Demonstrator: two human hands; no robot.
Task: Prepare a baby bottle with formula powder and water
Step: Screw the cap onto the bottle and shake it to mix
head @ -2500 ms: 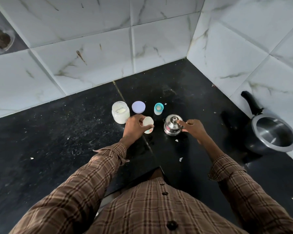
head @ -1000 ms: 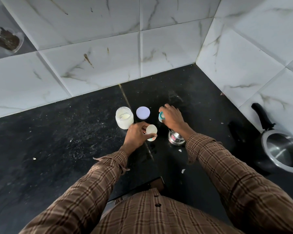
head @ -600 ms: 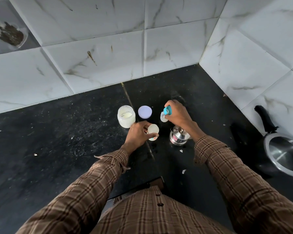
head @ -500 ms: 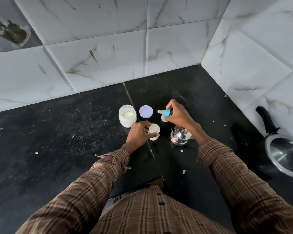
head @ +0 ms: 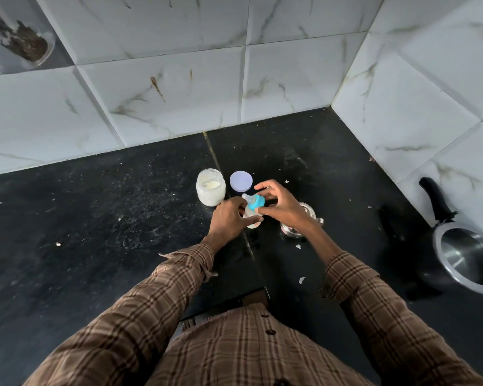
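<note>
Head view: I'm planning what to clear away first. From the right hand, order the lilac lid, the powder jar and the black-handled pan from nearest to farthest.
Measured from the right hand:
1. Lilac lid, lying flat just beyond the hand, toward the wall.
2. Powder jar, open, to the left, past the left hand.
3. Black-handled pan, far off to the right by the side wall.

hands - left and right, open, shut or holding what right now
Left hand: grips the baby bottle.
Right hand: pinches the blue nipple cap at the bottle's top.
</note>
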